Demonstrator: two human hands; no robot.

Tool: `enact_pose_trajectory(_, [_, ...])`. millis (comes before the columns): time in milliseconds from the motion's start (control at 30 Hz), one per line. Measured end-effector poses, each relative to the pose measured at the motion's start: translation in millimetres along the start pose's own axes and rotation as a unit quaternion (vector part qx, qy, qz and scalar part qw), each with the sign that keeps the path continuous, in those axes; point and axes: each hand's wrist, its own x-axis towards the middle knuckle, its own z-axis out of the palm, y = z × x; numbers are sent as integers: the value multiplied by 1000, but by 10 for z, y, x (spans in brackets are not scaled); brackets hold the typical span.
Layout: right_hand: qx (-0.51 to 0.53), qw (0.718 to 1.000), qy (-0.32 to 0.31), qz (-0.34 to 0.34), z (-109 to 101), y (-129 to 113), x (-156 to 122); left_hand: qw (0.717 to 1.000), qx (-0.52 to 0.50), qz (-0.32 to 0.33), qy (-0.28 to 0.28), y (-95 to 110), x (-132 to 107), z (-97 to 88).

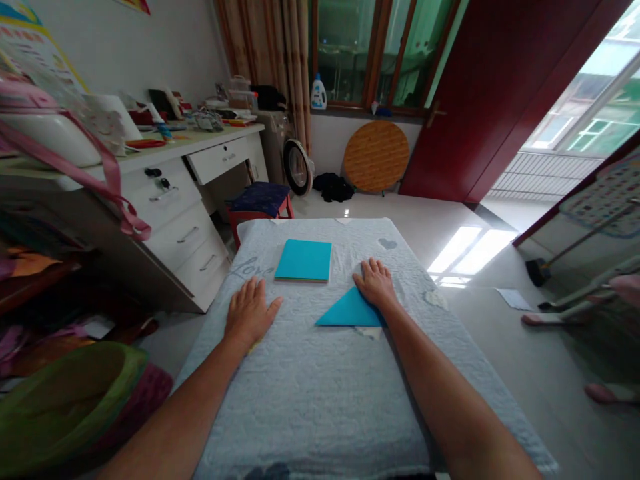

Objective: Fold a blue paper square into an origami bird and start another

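A folding step seems in hand: the right hand (377, 284), flat and ungripping, covers one side of the blue paper triangle (349, 312) on the counter (310, 407), the left hand (249, 313) rests empty, and further creasing would need both.

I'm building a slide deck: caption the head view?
Right hand partly covering a blue triangle, left hand near a blue square on cloth.

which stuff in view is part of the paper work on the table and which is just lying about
In use:
blue paper triangle, partly under the right hand
square blue paper stack, near the left hand
cloth beneath both

Apparently just lying about:
white bottle on the windowsill
round wooden board
dark heap on the floor
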Motion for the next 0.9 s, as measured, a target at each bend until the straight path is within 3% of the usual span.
enact_pose_trajectory(900, [8,1000,1,23,-45,-105,-56,999,36,31,-27,-97,155,-11])
